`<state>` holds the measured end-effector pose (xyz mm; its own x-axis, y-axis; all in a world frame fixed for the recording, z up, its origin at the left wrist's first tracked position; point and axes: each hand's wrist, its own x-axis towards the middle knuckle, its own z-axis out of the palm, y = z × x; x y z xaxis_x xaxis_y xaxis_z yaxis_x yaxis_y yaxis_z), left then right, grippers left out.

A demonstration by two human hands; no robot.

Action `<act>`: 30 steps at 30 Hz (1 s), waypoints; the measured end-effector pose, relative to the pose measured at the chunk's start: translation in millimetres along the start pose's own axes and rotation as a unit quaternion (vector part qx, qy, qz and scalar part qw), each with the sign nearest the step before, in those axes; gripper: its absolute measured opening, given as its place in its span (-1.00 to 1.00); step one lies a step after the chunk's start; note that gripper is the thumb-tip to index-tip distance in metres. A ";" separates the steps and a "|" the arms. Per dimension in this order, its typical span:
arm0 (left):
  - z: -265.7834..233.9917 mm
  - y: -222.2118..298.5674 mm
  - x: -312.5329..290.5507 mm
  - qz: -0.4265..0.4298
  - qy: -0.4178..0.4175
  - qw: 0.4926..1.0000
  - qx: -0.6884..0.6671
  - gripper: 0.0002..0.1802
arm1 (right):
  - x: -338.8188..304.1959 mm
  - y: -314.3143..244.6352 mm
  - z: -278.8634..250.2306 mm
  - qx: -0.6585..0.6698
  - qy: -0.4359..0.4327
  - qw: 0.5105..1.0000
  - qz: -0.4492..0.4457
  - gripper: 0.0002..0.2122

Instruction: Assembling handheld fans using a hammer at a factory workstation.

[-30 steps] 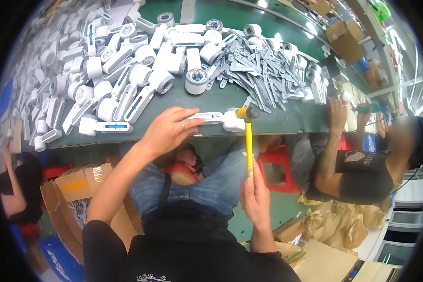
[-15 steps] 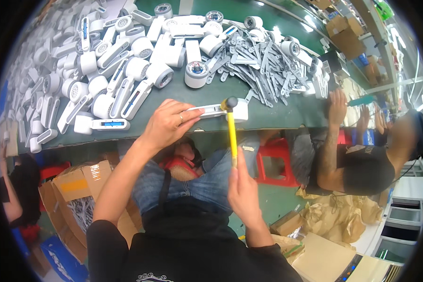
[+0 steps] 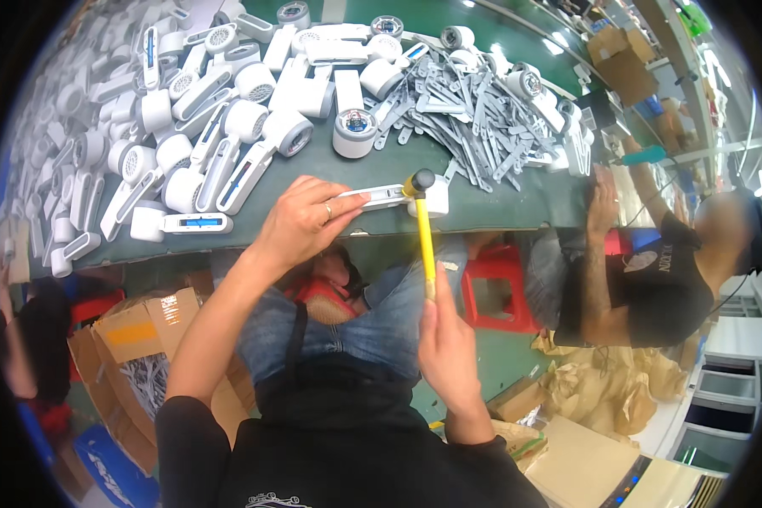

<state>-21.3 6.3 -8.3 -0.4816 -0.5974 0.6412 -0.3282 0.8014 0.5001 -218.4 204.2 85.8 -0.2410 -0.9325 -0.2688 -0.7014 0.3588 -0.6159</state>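
My left hand (image 3: 305,222) is closed around the handle of a white plastic housing (image 3: 436,200) with a round head, shaped like a hand-held fan. The housing lies at the table's near edge, its head to the right. My right hand (image 3: 449,351) grips a small hammer (image 3: 425,241) by its yellow handle. The hammer's black-tipped head is over the join between the housing's handle and round head, partly hiding it; whether it touches cannot be told. Beyond my hands lie a loose heap of grey strip-shaped covers (image 3: 457,114) and an upright housing (image 3: 356,135) with exposed wiring.
A big pile of white housings (image 3: 178,152) covers the green table's (image 3: 330,178) left side. To the right, a co-worker (image 3: 652,271) sits near a teal tool (image 3: 643,156). Below are a red stool (image 3: 498,288), a cardboard box (image 3: 144,326) and crumpled brown paper (image 3: 610,385).
The hammer and my right hand have shifted slightly right. My left hand and the housing stay nearly in place. The co-worker at the right has moved an arm and the teal tool.
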 end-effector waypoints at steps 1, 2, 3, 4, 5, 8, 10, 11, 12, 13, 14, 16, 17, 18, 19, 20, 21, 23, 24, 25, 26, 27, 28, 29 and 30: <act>0.9 1.1 1.2 0.001 -0.001 1.000 0.000 -0.68 | -4.6 2.7 -1.2 0.012 0.051 0.997 -0.047 -0.45; 1.8 2.1 2.2 0.002 -0.002 1.000 -0.001 -0.69 | -6.8 2.3 2.1 0.012 0.053 0.998 -0.045 -0.45; 2.1 3.7 2.2 0.004 -0.003 1.000 -0.003 -0.69 | -8.3 1.5 8.0 0.040 0.095 0.993 -0.061 -0.44; 1.9 5.9 2.6 -0.007 -0.004 1.000 0.019 -0.69 | -7.6 2.5 12.2 0.069 0.138 0.985 -0.077 -0.44; 2.4 8.9 2.5 -0.017 -0.006 0.999 0.040 -0.69 | 2.5 13.2 18.8 0.041 0.098 0.990 -0.091 -0.45; 19.7 21.8 -5.5 0.009 0.038 0.997 0.065 -0.68 | -5.7 14.4 19.8 0.057 0.103 0.988 -0.097 -0.45; 20.2 23.0 1.8 0.000 0.034 0.997 0.069 -0.68 | -3.4 7.1 9.3 0.076 0.117 0.988 -0.069 -0.45; 21.3 23.3 4.6 -0.010 0.033 0.997 0.076 -0.67 | -2.7 4.1 3.4 0.070 0.121 0.986 -0.094 -0.45; 22.6 21.3 2.6 -0.008 0.032 0.996 0.080 -0.64 | -3.1 3.8 0.6 0.064 0.123 0.983 -0.119 -0.45; 22.7 22.1 3.6 -0.009 0.031 0.996 0.078 -0.64 | -5.0 4.2 0.2 0.063 0.123 0.983 -0.117 -0.45; 21.4 24.0 5.3 -0.009 0.036 0.997 0.072 -0.65 | -8.7 4.9 0.4 0.078 0.129 0.982 -0.116 -0.45; 23.9 25.8 7.7 -0.008 0.041 0.997 0.063 -0.65 | -4.8 10.6 6.1 0.093 0.138 0.980 -0.114 -0.44; 24.4 26.1 7.5 -0.008 0.039 0.997 0.063 -0.65 | 7.4 18.4 18.6 0.069 0.148 0.978 -0.132 -0.44; 24.7 26.3 7.3 -0.009 0.036 0.997 0.062 -0.64 | 17.1 21.5 26.6 0.045 0.158 0.975 -0.150 -0.44; 24.8 25.8 6.3 -0.011 0.035 0.997 0.062 -0.64 | 21.7 16.4 26.6 0.002 0.070 0.996 -0.046 -0.45; 22.7 26.0 5.5 -0.015 0.033 0.997 0.063 -0.64 | 18.9 9.1 17.6 0.002 0.067 0.997 -0.048 -0.45; 21.1 25.9 4.6 -0.020 0.030 0.997 0.065 -0.64 | 13.4 0.7 3.4 0.037 0.060 0.996 -0.050 -0.45; 21.7 26.5 5.6 -0.019 0.030 0.998 0.061 -0.64 | -1.3 4.0 -1.8 0.092 0.111 0.983 -0.113 -0.46; 22.0 26.8 5.9 -0.019 0.031 0.998 0.058 -0.65 | -1.2 5.6 0.7 0.092 0.112 0.983 -0.111 -0.46; 22.4 27.0 5.9 -0.018 0.030 0.998 0.059 -0.65 | 0.8 6.2 4.7 0.083 0.118 0.985 -0.094 -0.46; 23.1 27.1 5.7 -0.016 0.031 0.997 0.062 -0.65 | 4.0 7.3 9.1 0.075 0.123 0.987 -0.076 -0.46; 23.5 27.5 5.5 -0.015 0.033 0.997 0.065 -0.65 | 17.5 9.6 13.5 0.003 0.044 0.998 -0.034 -0.45; 23.1 27.3 5.8 -0.015 0.034 0.997 0.066 -0.65 | 16.8 8.4 9.1 0.003 0.044 0.998 -0.036 -0.45; 22.4 27.7 5.4 -0.021 0.025 0.997 0.065 -0.66 | 13.5 5.8 0.7 0.015 0.035 0.999 -0.039 -0.45; 22.2 27.5 5.0 -0.028 0.016 0.997 0.065 -0.67 | 10.7 3.1 -6.5 0.028 0.025 0.998 -0.042 -0.46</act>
<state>-50.7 26.0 -4.2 -0.4335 -0.6403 0.6341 -0.4570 0.7627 0.4577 -227.5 195.1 85.9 -0.2173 -0.9595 -0.1791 -0.6820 0.2805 -0.6754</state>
